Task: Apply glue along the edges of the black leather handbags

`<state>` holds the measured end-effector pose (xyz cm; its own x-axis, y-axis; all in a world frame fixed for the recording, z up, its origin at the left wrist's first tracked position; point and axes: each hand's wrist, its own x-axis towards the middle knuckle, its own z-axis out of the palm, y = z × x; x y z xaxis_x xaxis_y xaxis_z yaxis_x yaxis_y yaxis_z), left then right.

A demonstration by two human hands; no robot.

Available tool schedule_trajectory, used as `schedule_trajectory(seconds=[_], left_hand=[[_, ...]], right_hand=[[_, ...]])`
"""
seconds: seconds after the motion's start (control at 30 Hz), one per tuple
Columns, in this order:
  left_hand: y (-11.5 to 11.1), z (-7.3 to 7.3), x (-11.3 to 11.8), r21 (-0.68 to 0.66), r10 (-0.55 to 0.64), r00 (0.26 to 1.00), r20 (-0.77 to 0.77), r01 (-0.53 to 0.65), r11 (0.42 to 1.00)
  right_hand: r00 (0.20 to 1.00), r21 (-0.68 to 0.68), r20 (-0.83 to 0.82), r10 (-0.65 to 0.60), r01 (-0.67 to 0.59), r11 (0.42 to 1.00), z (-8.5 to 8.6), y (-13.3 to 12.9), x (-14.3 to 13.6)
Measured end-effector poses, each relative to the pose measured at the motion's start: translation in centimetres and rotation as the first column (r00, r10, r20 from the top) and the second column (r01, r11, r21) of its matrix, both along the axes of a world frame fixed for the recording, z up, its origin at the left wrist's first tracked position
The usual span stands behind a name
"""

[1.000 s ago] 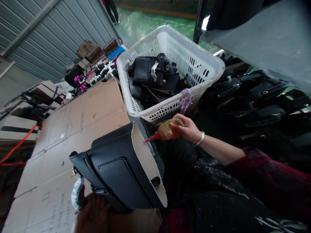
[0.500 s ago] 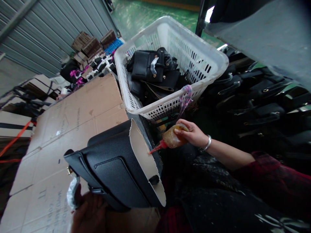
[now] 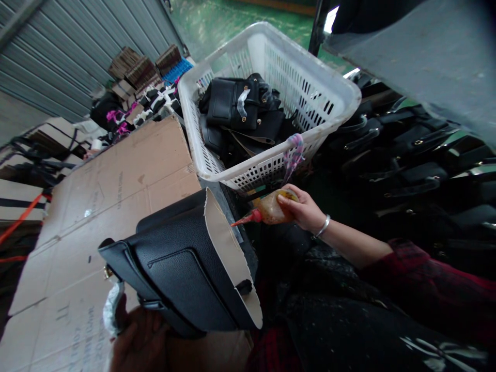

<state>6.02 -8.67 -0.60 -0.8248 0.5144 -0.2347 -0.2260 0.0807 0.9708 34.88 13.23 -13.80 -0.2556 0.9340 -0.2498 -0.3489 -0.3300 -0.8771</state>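
Observation:
A black handbag (image 3: 182,268) lies tilted on the cardboard, its pale bottom panel (image 3: 228,248) facing right. My left hand (image 3: 139,336), at the lower left, grips the bag from its flap side; part of the fingers is hidden beneath it. Close by is the bag's handle (image 3: 113,308), wrapped in clear film. In my right hand (image 3: 308,209) is a squeeze bottle (image 3: 273,207) of amber liquid, held sideways. The bottle's red nozzle (image 3: 246,219) points left, with its tip at the upper part of the pale panel; whether it touches cannot be told.
Beyond the bag stands a white plastic basket (image 3: 240,173) holding several black bags (image 3: 232,103). Flattened cardboard (image 3: 116,191) covers the table. Many more black bags (image 3: 411,170) lie at the right, and stacked brown pieces (image 3: 135,67) sit at the back left.
My right hand has moved the bottle up and slightly left, so its nozzle tip is higher along the pale panel. My left hand keeps hold of the bag. The view has shifted a little.

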Motion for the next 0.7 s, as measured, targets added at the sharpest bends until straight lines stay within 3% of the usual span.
schedule_trajectory(seconds=[0.1, 0.23, 0.4, 0.57, 0.7], left_hand=[[-0.1, -0.2, -0.4, 0.033, -0.029, 1.0, -0.006, 0.029, 0.999], [0.0, -0.4, -1.1, 0.112, -0.17, 0.982, -0.086, 0.179, 0.978], [0.3, -0.4, -1.5, 0.198, -0.403, 0.902, -0.157, 0.428, 0.882], [0.4, -0.4, -1.6, 0.218, -0.446, 0.88, -0.166, 0.474, 0.853], [0.5, -0.4, -1.5, 0.225, -0.434, 0.88, -0.191, 0.47, 0.853]], right_hand=[[0.999, -0.013, -0.051, 0.015, -0.016, 1.0, 0.0, 0.5, -1.4], [0.996, -0.079, -0.069, 0.048, -0.054, 0.995, -0.8, 0.9, -2.0], [0.98, -0.173, -0.09, 0.179, -0.192, 0.966, -1.7, -0.3, -0.7], [0.949, -0.194, -0.078, 0.305, -0.315, 0.929, -1.7, -2.1, 0.8], [0.974, -0.174, -0.035, 0.226, -0.228, 0.958, -1.6, -2.1, 1.1]])
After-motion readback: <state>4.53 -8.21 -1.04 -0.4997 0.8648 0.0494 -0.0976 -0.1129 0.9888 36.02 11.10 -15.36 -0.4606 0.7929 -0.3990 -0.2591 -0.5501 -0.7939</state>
